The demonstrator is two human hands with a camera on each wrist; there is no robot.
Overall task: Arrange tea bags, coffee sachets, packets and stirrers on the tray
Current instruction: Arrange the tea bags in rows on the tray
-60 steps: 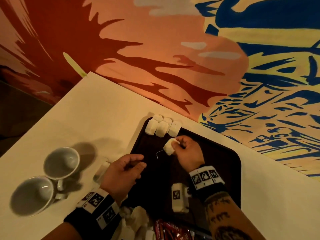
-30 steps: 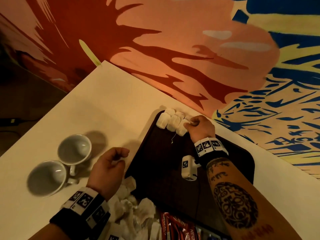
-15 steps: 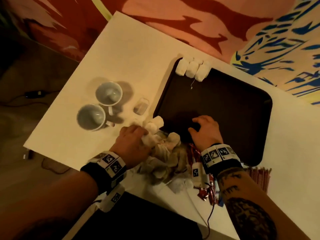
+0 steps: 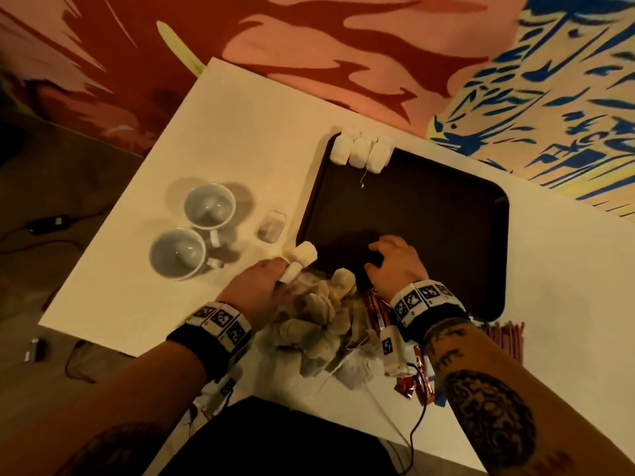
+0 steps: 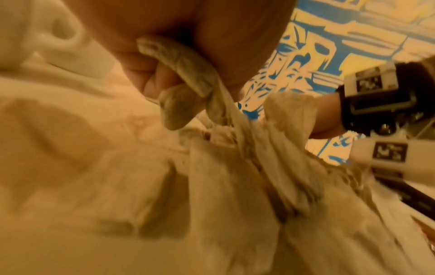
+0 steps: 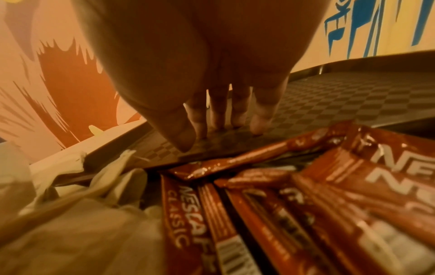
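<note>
Right now the left hand (image 4: 261, 286) has its fingers curled round a tea bag (image 5: 179, 74) drawn from the heap (image 4: 316, 324) at the worktop's (image 4: 240, 132) near edge. The right hand (image 4: 395, 262) holds nothing, its straight fingers resting on the tray (image 4: 446, 218). Three bags (image 4: 359, 152) already line the tray's far corner. The risk, I'd say, is tangling: strings in the heap could drag extra bags along, or one could fall off the edge. Only the left wrist view shows the bag folded inside the grip; only the right wrist view shows the coffee sachets (image 6: 294, 204) lying just beside the tray.
</note>
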